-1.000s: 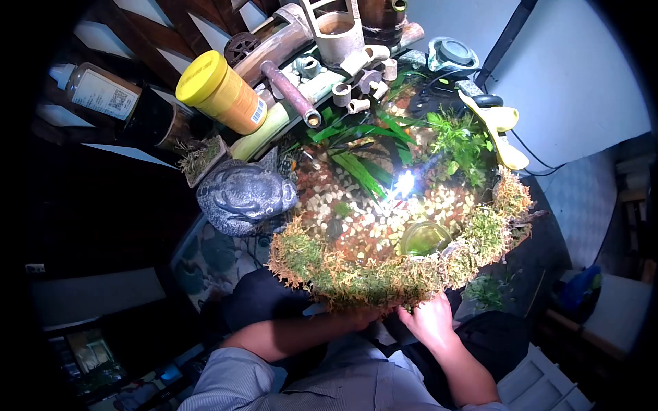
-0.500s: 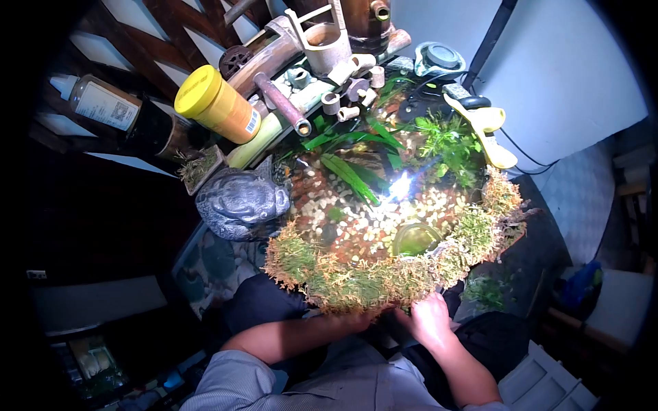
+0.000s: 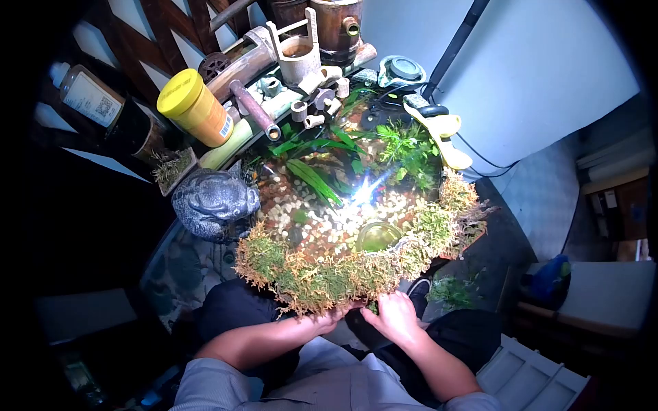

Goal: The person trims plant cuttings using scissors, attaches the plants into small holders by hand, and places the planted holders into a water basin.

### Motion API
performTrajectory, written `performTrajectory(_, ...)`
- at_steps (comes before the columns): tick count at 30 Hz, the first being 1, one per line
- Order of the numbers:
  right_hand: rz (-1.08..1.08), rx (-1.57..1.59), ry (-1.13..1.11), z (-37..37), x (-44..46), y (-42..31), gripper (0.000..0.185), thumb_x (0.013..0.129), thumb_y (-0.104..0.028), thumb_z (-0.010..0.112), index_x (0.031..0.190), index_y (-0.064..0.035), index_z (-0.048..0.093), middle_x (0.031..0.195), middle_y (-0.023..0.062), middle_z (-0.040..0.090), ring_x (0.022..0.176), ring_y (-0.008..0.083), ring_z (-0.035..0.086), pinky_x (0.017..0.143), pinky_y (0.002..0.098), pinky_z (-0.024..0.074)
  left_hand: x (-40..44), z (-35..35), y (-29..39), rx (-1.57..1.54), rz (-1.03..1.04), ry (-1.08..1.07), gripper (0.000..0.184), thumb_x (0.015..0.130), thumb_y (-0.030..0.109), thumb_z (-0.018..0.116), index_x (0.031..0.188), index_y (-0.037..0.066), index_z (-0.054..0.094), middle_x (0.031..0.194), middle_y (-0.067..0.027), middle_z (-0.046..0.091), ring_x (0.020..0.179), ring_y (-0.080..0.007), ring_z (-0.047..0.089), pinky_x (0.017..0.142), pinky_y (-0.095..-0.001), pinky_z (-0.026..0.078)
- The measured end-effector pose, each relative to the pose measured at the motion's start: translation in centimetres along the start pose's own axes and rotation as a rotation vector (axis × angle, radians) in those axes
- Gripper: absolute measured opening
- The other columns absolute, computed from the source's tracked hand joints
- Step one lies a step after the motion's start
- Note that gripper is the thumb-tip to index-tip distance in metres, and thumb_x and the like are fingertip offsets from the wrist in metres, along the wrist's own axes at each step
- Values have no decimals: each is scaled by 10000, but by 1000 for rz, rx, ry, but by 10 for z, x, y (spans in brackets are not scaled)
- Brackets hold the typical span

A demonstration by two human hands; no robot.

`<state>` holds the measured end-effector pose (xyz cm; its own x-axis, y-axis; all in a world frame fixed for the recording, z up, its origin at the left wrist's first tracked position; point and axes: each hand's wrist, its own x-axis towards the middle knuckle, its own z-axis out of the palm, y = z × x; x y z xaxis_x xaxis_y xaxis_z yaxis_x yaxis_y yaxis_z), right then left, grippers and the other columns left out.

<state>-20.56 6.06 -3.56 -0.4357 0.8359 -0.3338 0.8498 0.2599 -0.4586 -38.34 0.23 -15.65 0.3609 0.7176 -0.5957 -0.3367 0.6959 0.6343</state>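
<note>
My left hand [image 3: 330,319] is under the front edge of the moss rim [image 3: 336,281], its fingers mostly hidden by the moss. Just to its right, my right hand [image 3: 396,316] is bent over below the same rim, its fingertips near a small bit of green [image 3: 373,306]; whether it grips that is unclear. Behind the moss lies a pond of water with pale pebbles [image 3: 295,205], long green leaves [image 3: 312,179] and a round glass dish [image 3: 378,236]. A bright light glares off the water.
A grey stone figure [image 3: 214,202] sits left of the pond. Behind are a yellow-lidded jar [image 3: 195,108], a bamboo spout [image 3: 255,111] and a wooden bucket [image 3: 299,61]. A yellow object [image 3: 449,140] lies on the right rim. Green plants [image 3: 452,291] lie low at the right.
The whole pond and its surroundings have shifted left in view. My left hand shows more from under the moss, and a shoe has come into sight beside my right hand.
</note>
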Motion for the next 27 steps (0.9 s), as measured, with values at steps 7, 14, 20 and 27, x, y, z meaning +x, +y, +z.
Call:
performTrajectory(7,57,-11,4,-18,1,-10,412,726,-362,682,885,11,610,823,197,633,855,348,601,807,432,468,-18,24,32,-21,124,-85,369,942,286,510,1253,89,513,1239,-111,557,1140,-220,538,968,-409,432)
performTrajectory(14,245,-38,112,-50,-9,3,443,728,-354,674,959,11,577,910,186,621,871,334,615,785,420,485,6,27,35,686,-81,7,343,909,311,527,1155,77,575,1115,-100,618,986,-215,595,856,-359,466)
performTrajectory(20,464,78,203,-86,-17,3,498,708,-344,706,1048,-3,580,988,180,642,936,324,623,807,398,487,-11,32,32,1262,304,-52,282,908,190,422,1147,93,535,941,-170,637,798,-352,622,748,-431,509)
performTrajectory(27,454,379,333,-114,-39,14,430,716,-276,765,1000,-20,570,817,116,645,750,188,625,696,317,488,-18,40,39,1429,220,-66,292,940,307,402,1081,107,562,871,-128,642,748,-360,623,701,-420,515)
